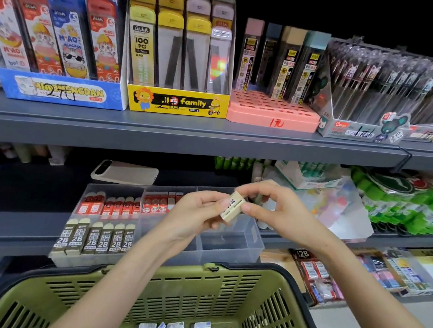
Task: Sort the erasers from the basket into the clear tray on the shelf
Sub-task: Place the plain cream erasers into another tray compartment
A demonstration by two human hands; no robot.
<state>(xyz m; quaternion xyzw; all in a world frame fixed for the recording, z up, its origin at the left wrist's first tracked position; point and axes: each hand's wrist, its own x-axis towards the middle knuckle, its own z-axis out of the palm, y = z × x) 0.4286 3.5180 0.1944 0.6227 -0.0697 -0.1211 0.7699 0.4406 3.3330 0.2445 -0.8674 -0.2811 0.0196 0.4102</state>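
Fingers (252, 208) clamp one cream rectangular eraser (232, 207), left hand (196, 214) and right hand (279, 212) pinching its ends just above the clear plastic tray (255, 234). Placing step, I'd say: next, lower it into a bare compartment. More wait below the tray in the olive-green plastic basket (200, 287).

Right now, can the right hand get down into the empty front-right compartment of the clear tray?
Probably yes. The right hand, pinching the cream eraser with the left hand, hangs above the clear tray; that compartment is open-topped and nothing blocks it.
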